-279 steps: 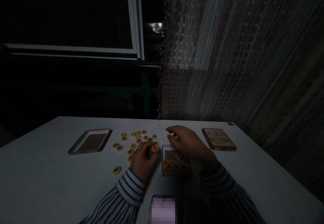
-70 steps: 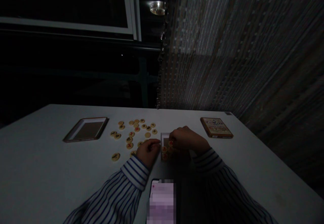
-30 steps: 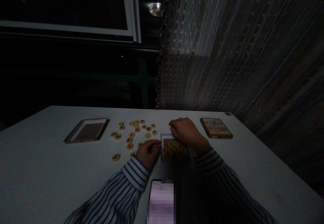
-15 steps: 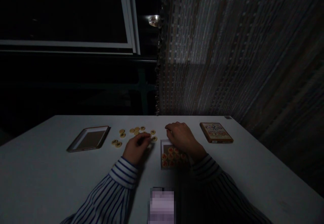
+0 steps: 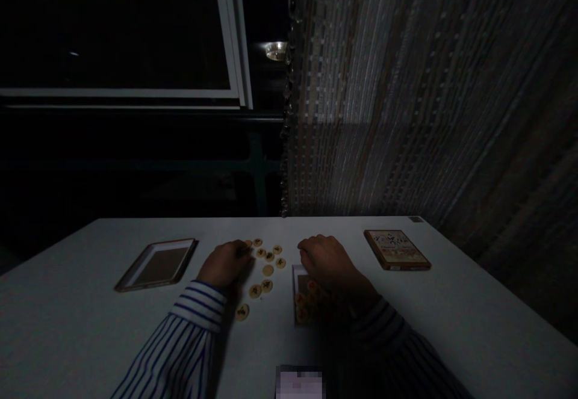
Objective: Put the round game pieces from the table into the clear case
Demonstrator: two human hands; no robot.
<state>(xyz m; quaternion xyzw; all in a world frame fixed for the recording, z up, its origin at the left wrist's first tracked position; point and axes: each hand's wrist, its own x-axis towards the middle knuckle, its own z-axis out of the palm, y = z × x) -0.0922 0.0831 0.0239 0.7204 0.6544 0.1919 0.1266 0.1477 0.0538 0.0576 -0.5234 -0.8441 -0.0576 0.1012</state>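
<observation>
My left hand (image 5: 227, 263) rests low over the table, beside a loose group of wooden Chinese chess pieces (image 5: 268, 270) with dark characters. Its fingers are loosely bent and slightly apart, with one piece showing at the fingertips. My right hand (image 5: 329, 259) is arched over the far side of an open box (image 5: 296, 274), fingers toward the left, nothing visible in them. Pieces with red characters (image 5: 311, 298) lie inside that box, partly hidden under my right hand and its shadow. A single dark-lettered piece (image 5: 242, 312) lies nearest to me.
At the left lies an empty shallow box part (image 5: 156, 263). A closed decorated box (image 5: 397, 249) lies at the right. A phone-like object (image 5: 300, 384), blurred out, sits at the near edge. A bead curtain (image 5: 370, 98) hangs behind the white table (image 5: 469, 315).
The dark-lettered pieces from the left now lie closer together, right of my left hand, and some are nearer me. My left hand has shifted left. My right hand stays over the box.
</observation>
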